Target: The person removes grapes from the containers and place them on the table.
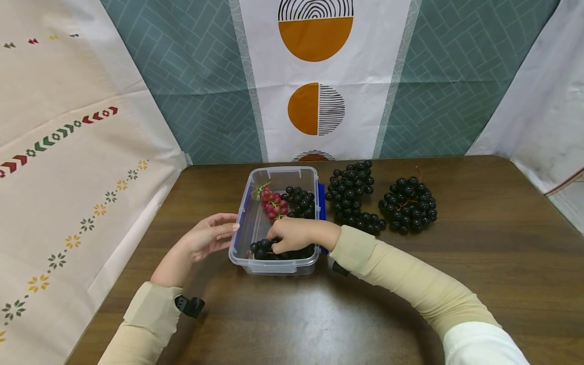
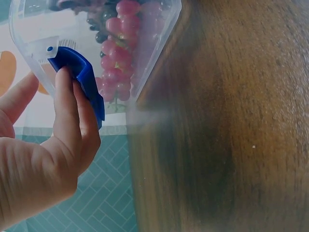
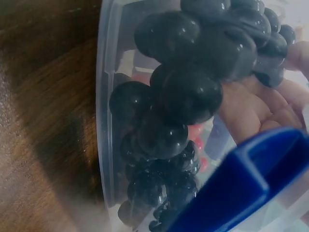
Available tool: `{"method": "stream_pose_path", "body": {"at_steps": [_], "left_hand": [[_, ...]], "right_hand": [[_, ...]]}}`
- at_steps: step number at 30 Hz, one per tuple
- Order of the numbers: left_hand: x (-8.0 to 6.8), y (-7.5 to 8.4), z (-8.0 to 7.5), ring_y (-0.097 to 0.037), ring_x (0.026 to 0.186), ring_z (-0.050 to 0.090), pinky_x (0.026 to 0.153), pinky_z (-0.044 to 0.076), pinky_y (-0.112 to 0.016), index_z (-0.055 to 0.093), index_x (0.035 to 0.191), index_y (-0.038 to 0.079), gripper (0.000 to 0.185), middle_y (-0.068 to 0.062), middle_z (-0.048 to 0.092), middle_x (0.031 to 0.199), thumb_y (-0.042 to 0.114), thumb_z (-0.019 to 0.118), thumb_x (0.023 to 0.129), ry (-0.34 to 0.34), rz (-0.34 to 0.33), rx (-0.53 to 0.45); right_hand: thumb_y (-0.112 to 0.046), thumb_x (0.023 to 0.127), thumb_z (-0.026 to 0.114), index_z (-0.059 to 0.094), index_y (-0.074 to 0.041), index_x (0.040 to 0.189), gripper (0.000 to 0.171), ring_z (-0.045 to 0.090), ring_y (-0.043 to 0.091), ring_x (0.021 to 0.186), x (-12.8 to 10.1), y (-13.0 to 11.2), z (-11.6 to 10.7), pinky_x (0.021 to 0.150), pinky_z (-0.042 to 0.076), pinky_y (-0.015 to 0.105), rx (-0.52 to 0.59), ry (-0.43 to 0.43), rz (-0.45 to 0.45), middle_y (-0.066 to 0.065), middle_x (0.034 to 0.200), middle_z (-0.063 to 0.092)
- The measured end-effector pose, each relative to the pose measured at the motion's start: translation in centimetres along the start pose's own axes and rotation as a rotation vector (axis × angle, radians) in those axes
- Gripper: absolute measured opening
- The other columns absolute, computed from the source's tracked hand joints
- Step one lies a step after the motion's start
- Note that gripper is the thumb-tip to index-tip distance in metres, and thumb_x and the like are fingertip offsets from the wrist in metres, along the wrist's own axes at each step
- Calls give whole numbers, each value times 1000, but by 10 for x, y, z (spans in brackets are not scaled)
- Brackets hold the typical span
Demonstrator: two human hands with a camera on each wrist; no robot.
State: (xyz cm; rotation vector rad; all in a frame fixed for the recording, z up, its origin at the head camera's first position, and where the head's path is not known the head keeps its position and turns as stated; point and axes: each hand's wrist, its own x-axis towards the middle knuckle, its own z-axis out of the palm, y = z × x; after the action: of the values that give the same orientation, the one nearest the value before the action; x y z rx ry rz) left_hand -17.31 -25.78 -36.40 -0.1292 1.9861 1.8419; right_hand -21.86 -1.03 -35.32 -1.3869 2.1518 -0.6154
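One bunch of glossy black artificial grapes [image 1: 278, 249] is being set into the near end of the clear plastic box [image 1: 240, 223] on the brown wooden table [image 1: 479, 274], gripped by the curled right hand [image 1: 296, 234]; release seems called for next. The box's left wall is steadied by the left hand [image 1: 207, 237], fingers nearly straight on its blue latch [image 2: 82, 79].

In the head view the right hand [image 1: 296, 237] covers much of the dark grape bunch [image 1: 269, 249] at the near end of the clear box [image 1: 237, 243], so its grip there is hard to read. The right wrist view cuts off the fingers [image 3: 251, 104] at its right edge. In the left wrist view the surface [image 2: 227, 145] is blurred, and the left hand [image 2: 38, 159] runs off the frame.
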Motion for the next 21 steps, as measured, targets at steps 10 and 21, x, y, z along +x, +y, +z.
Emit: {"method": "stream_pose_path", "body": {"at_steps": [10, 21], "left_hand": [[-1, 0, 1, -10, 99, 61, 82, 52, -24, 31, 139, -3, 56, 0, 60, 109, 16, 58, 95, -8, 11, 21], [-1, 0, 1, -9, 97, 61, 82, 52, -24, 33, 137, -2, 52, 0, 61, 107, 15, 58, 95, 2, -3, 6]], "right_hand": [[-7, 94, 52, 66, -1, 108, 21, 33, 5, 50, -5, 3, -7, 55, 33, 19, 89, 40, 23, -4, 64, 41], [-10, 96, 52, 59, -2, 123, 29, 51, 11, 55, -9, 2, -11, 60, 55, 27, 237, 89, 110, 4, 84, 57]]}}
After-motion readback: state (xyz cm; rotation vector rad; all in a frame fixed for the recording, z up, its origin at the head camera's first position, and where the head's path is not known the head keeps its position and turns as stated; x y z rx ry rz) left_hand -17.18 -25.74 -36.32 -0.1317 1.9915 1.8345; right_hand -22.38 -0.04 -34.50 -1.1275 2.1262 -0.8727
